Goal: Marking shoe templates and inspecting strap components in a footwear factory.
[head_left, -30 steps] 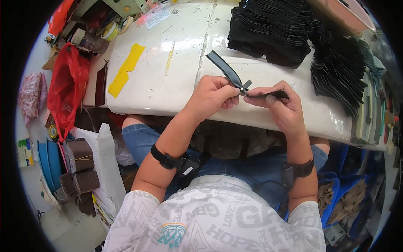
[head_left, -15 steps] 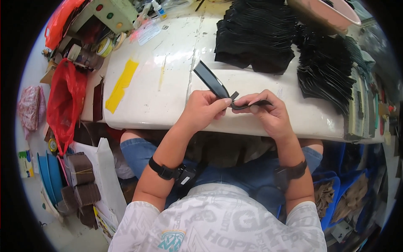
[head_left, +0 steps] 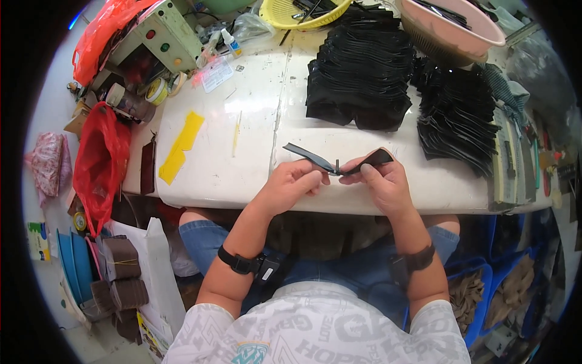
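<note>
Just above the table's near edge, my two hands hold a black, glossy, flexible strip (head_left: 310, 156) between them. My left hand (head_left: 292, 187) pinches it between thumb and fingers, and one end sticks out to the far left. The other end rises out of my right hand (head_left: 383, 185), whose thumb presses on it. A short narrow tab stands up from the strip where my fingertips almost meet. Beyond the hands lies a thick stack of black glossy pieces (head_left: 357, 76), with a second stack (head_left: 454, 115) to its right.
On the white table (head_left: 242, 151) lies a yellow cut-out (head_left: 180, 148). A yellow basket (head_left: 273, 15) and a pink basket (head_left: 448, 30) stand at the back. A control box (head_left: 160, 39) and a red bag (head_left: 103, 158) are at left. Blue bins (head_left: 485, 303) sit low right.
The strip's left end has swung lower and lies flatter. Its right end has turned up and shows more of its face. The whole view has shifted, bringing in more of the table's back.
</note>
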Tool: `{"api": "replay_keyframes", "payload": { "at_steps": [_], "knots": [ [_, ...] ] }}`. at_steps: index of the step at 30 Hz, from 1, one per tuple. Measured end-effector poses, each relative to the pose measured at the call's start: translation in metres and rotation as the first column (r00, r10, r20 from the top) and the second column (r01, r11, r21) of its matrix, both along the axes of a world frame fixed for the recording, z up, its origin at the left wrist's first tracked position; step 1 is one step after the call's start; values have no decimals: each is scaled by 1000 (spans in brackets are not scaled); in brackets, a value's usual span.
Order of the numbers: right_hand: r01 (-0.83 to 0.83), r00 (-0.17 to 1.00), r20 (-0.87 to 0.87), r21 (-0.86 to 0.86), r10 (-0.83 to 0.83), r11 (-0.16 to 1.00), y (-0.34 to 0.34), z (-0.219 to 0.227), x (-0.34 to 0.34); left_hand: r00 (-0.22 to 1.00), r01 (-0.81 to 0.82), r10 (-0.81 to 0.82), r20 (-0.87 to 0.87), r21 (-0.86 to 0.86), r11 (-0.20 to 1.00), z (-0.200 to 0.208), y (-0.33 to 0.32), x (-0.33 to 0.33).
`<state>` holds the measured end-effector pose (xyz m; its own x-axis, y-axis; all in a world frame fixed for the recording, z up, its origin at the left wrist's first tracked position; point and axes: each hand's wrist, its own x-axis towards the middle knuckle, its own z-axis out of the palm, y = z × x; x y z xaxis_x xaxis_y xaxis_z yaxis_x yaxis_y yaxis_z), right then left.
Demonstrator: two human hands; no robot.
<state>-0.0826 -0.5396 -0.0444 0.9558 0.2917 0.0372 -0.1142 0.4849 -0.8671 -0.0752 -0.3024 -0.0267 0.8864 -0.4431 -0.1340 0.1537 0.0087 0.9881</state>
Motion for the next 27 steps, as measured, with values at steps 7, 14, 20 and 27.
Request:
{"api": "replay_keyframes", "payload": {
  "at_steps": [7,14,20,27],
  "knots": [
    [16,1000,-14,69,-15,998,-1,-5,0,982,63,-18,188,-234,970,-3,1,-3],
    [18,999,-38,-68,-20,998,0,-2,-2,993,24,12,120,-299,954,0,-22,2],
    [-7,997,76,-274,29,962,-1,5,1,987,-150,156,33,-144,978,4,-14,10],
    [137,965,263,-449,-16,883,7,3,-3,990,-134,134,38,-15,991,-1,-20,8]
  ]
}}
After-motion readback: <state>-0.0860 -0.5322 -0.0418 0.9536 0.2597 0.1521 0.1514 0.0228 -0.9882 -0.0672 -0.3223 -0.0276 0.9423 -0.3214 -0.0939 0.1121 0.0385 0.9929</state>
